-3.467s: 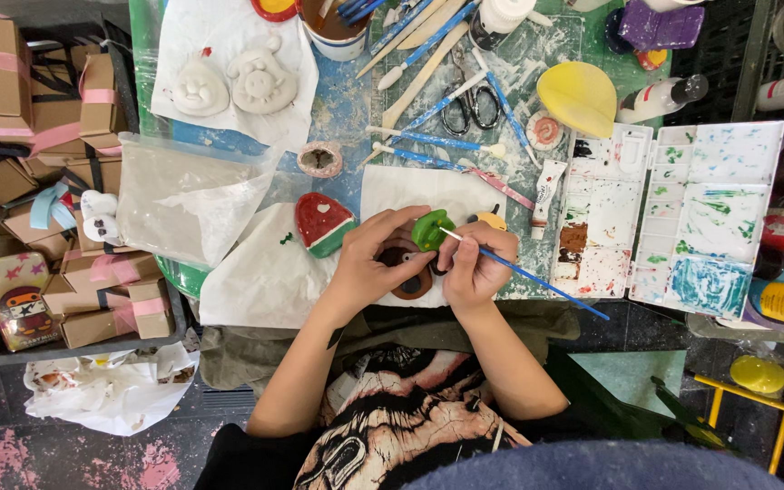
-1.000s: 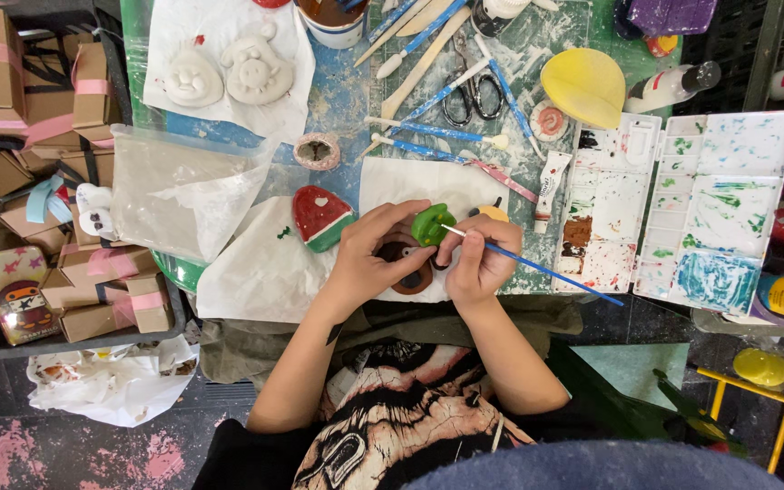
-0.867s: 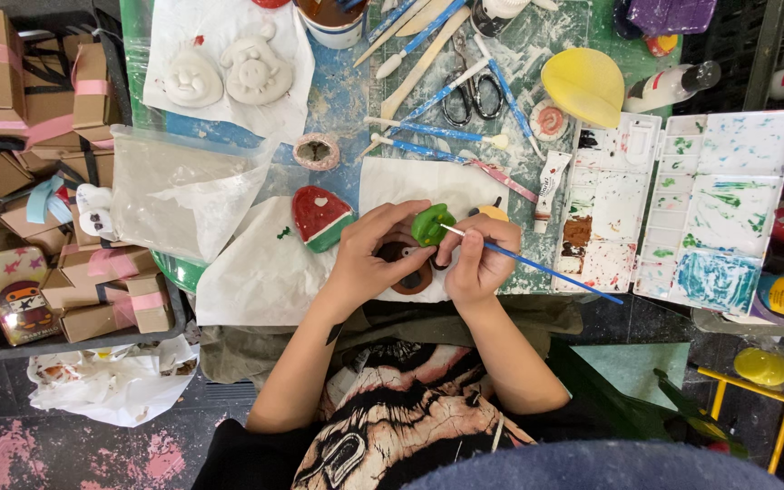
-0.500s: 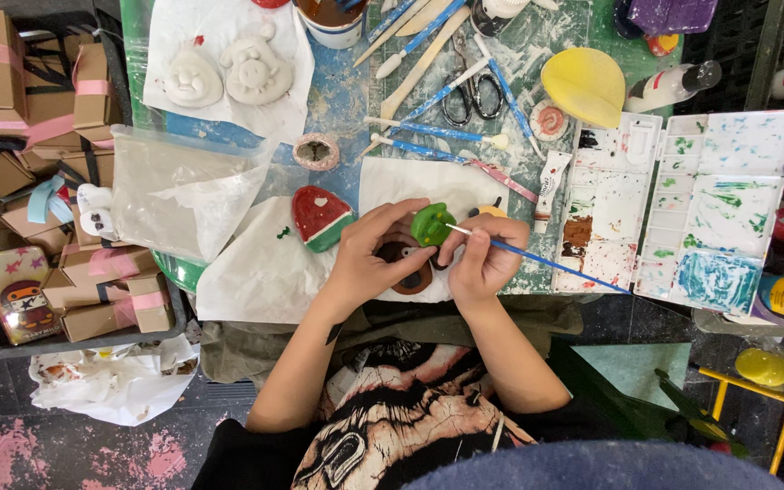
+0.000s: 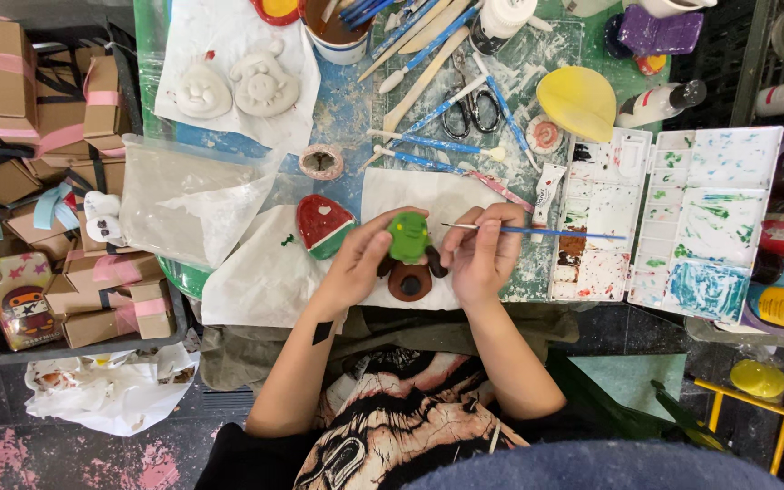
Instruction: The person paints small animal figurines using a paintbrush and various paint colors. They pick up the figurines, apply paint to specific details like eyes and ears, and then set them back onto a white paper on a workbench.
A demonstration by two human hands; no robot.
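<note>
Green-painted, the small rounded clay figurine (image 5: pixel 407 238) sits pinched in the left hand (image 5: pixel 356 268), whose grip closes round its left side and lifts it just above the white paper sheet (image 5: pixel 428 195). On the other side of that grip, the right hand (image 5: pixel 483 254) pinches a thin blue-handled paintbrush (image 5: pixel 537 231), its tip pointing at the figurine. The step in hand looks like painting fine detail; a next stroke would call for a steady brush tip. Below the grip lies a brown round clay piece (image 5: pixel 409 282); left of it, a red watermelon-slice clay piece (image 5: pixel 323 224). Right of the brush stand two paint-smeared white palettes (image 5: pixel 664 222) on the tabletop (image 5: pixel 347 118).
</note>
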